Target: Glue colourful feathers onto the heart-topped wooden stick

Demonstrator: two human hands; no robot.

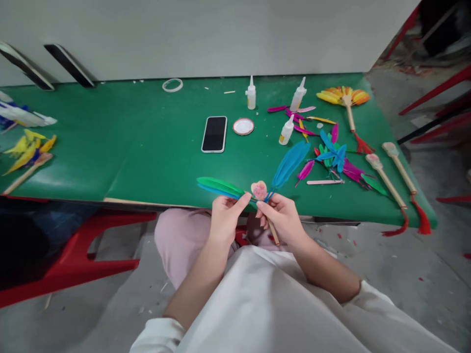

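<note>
My left hand [228,215] pinches a green feather [221,185] with blue feathers beneath it, their tips pointing left. In my right hand [281,215] are a wooden fan handle [273,231] and several blue feathers [290,165] that fan up to the right. The handle's heart-shaped head [259,189], pinkish in the middle, shows between my two hands. Both hands are close together over the table's front edge, and their fingers partly hide the quill ends. Right of them lies a loose pile of blue feathers [333,153], mixed with green and magenta ones.
Glue bottles [251,94] stand on the green table [154,142] beyond a phone [214,134] and a round lid [243,126]. At right lie a yellow feather fan [346,96] and tasselled wooden handles [388,181]. Another yellow fan [29,152] is far left. A red stool [88,245] stands below.
</note>
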